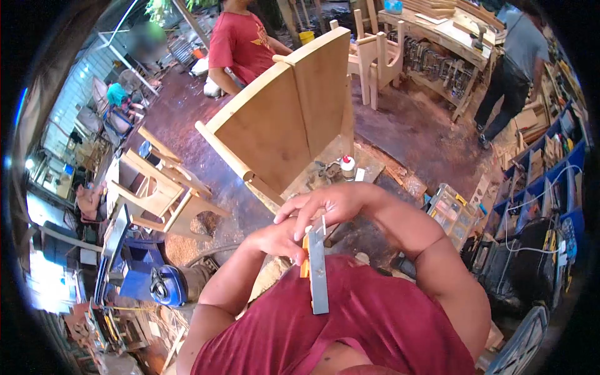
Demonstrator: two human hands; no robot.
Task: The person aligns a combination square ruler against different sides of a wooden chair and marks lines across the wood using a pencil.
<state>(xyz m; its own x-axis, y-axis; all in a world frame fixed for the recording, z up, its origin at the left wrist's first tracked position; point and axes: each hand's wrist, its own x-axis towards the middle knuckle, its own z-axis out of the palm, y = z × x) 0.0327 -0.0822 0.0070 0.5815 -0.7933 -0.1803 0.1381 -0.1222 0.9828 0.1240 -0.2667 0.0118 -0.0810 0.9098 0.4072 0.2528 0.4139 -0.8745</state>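
In the head view, a long grey block-like tool with a yellow-orange part along its side (319,275) stands upright against my chest. My left hand (275,240) is closed at its upper left, the fingers curled by the yellow-orange part. My right hand (328,205) reaches over from the other side, fingers bent down at the tool's top end and overlapping my left hand. A thin pale sliver (324,226) shows there; what the right fingertips hold is hidden. Just beyond my hands stands a large curved wooden panel (269,119) with rounded rails.
A white bottle with a red cap (347,167) stands behind my hands among small metal parts. Wooden chair frames (164,194) are at left. A person in a red shirt (240,40) stands behind the panel, another (522,56) near the workbench (431,34). Blue bins (525,169) line the right.
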